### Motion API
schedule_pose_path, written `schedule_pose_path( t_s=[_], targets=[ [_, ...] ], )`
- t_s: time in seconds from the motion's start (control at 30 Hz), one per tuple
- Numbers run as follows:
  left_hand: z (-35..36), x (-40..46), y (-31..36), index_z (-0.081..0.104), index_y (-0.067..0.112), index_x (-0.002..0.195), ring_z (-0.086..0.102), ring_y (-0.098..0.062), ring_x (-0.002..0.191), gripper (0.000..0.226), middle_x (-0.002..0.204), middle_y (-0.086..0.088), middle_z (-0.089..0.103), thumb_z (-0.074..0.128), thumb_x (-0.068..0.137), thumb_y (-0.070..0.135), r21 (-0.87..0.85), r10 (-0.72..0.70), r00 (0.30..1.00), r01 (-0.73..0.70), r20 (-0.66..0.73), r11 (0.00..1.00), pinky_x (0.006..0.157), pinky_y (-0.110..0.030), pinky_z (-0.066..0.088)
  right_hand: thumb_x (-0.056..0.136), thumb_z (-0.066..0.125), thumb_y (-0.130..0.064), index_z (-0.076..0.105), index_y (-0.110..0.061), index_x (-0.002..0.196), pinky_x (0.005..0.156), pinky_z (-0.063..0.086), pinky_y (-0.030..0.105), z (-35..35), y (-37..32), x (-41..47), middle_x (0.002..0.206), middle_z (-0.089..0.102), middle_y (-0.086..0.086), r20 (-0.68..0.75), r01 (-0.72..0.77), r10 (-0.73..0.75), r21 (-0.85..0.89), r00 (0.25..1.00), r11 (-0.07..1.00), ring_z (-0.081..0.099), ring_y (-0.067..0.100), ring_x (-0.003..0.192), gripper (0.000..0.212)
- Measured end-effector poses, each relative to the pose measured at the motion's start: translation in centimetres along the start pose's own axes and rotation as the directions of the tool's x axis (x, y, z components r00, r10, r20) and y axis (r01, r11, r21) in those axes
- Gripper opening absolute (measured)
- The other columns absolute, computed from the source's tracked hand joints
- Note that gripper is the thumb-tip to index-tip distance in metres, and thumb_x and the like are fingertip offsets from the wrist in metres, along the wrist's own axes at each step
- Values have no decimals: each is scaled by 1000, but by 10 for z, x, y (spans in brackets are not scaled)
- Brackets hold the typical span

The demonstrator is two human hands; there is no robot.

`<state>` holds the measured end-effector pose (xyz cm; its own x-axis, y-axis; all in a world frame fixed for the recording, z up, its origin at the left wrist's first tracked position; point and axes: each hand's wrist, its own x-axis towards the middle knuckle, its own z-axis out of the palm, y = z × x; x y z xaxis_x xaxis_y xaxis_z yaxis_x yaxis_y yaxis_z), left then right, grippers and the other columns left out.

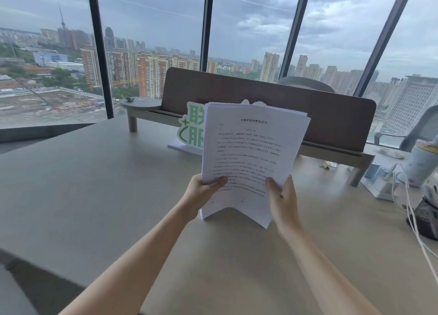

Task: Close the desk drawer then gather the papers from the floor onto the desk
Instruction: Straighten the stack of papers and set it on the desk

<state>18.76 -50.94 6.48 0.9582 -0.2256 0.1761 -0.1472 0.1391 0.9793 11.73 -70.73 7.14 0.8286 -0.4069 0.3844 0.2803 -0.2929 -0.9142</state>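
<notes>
A stack of white printed papers stands upright over the beige desk, its lower edge at or just above the surface. My left hand grips the stack's lower left side, thumb on the front sheet. My right hand grips the lower right side the same way. The sheets bow and fan slightly at the top. The desk drawer and the floor are out of view.
Behind the papers stand a green-and-white sign and a brown divider panel on a raised shelf. At the right lie a power strip, white cables, a cup and a dark object. Large windows lie beyond.
</notes>
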Motion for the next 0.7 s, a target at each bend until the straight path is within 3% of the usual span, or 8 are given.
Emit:
schedule_pose_path(
  t_s=[0.13, 0.27, 0.43, 0.53, 0.6, 0.7],
  targets=[
    [-6, 7, 6, 76, 12, 104, 73, -18, 90, 22, 101, -4, 77, 76, 84, 22, -5, 24, 999, -24, -33, 1000, 80, -30, 60, 100, 53, -20, 51, -25, 124, 97, 53, 42, 9, 0, 6, 110, 71, -20, -19, -16, 16, 13, 1000, 1000, 66, 3, 105, 25],
    [-11, 0, -9, 75, 16, 105, 70, -11, 82, 19, 94, 4, 76, 73, 87, 20, 66, -19, 999, 22, -38, 998, 68, -16, 57, 101, 52, -21, 45, -27, 141, 104, 49, 46, 19, 13, -5, 128, 66, -7, 14, -89, 89, 25, 996, 996, 62, 10, 118, 42],
    [-19, -4, -19, 72, 16, 109, 64, -12, 81, 21, 99, 0, 72, 70, 89, 25, 94, -65, 996, 71, -65, 993, 67, -18, 52, 102, 51, -27, 42, -32, 138, 107, 46, 50, 28, 14, -8, 136, 61, -3, 63, -127, 128, -11, 990, 992, 58, 20, 125, 37],
    [-20, -7, -18, 72, 19, 105, 64, -18, 85, 16, 97, 0, 72, 69, 90, 23, 84, -79, 994, 85, -77, 993, 71, -23, 53, 101, 54, -26, 48, -27, 133, 104, 49, 52, 28, 12, -4, 127, 66, -3, 65, -145, 146, -13, 987, 989, 63, 20, 119, 33],
    [-28, -8, -17, 72, 17, 106, 66, -19, 88, 18, 96, 1, 73, 70, 90, 23, 92, -93, 994, 98, -56, 991, 73, -23, 55, 98, 58, -23, 54, -30, 117, 100, 52, 53, 26, 9, 1, 119, 71, -2, 61, -140, 142, -39, 988, 989, 67, 21, 111, 21],
    [-41, -12, -11, 72, 12, 114, 71, -22, 99, 28, 108, -4, 75, 70, 89, 26, 99, -107, 994, 105, 16, 990, 82, -26, 58, 92, 54, -27, 56, -29, 112, 97, 52, 55, 26, 4, 6, 116, 71, 0, 71, -124, 129, -73, 989, 990, 68, 24, 108, 20]
  ],
)
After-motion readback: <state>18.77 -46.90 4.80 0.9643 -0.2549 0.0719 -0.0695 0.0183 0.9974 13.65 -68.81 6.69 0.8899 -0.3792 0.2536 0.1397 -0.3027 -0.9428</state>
